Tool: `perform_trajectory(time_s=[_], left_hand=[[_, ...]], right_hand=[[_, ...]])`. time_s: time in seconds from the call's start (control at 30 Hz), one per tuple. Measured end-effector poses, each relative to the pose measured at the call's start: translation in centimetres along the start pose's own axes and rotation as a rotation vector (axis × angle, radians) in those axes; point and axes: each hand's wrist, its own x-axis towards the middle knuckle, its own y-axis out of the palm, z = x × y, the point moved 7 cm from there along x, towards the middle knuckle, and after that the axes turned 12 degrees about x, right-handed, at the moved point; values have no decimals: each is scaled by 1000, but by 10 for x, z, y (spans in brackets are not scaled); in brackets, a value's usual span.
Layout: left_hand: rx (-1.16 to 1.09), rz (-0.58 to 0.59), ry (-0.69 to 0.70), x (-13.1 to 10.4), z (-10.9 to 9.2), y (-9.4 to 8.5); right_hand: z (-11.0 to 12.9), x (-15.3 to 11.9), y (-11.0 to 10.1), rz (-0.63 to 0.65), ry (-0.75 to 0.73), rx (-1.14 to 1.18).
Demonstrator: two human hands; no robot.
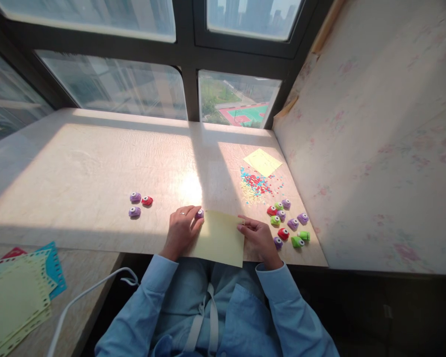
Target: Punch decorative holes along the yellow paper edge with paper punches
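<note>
A sheet of pale yellow paper (pixel 223 238) lies at the table's front edge, its near end reaching out over my lap. My left hand (pixel 183 229) is closed around a small purple craft punch (pixel 199 213) at the sheet's far left corner. Whether the paper sits inside the punch's slot, I cannot tell. My right hand (pixel 259 237) pinches the sheet's right edge near the far right corner. To the right of that hand stand several purple, red and green punches (pixel 283 233). Two more purple ones (pixel 135 198) and a red one (pixel 147 201) stand left of my left hand.
Tiny red, blue and yellow paper cutouts (pixel 255 184) lie heaped at the right, beside another yellow sheet (pixel 263 162). Punched coloured sheets (pixel 17 292) and a white cable (pixel 85 292) are at the lower left. Windows rise behind the table; a papered wall (pixel 375 148) bounds the right.
</note>
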Motion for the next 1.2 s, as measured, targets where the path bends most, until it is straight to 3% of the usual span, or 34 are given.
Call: perform_trajectory(time_s=[0.23,0.57,1.2], left_hand=[[-58,7,-15,1,4,0],[-153,-22,-1,2,8,0],[-150,12,-29,3,7,-1]], right_hand=[[15,5,3,-86,-158,-317],[8,20,4,-51,-111,-234],[4,21,3,-52,-108,-205]])
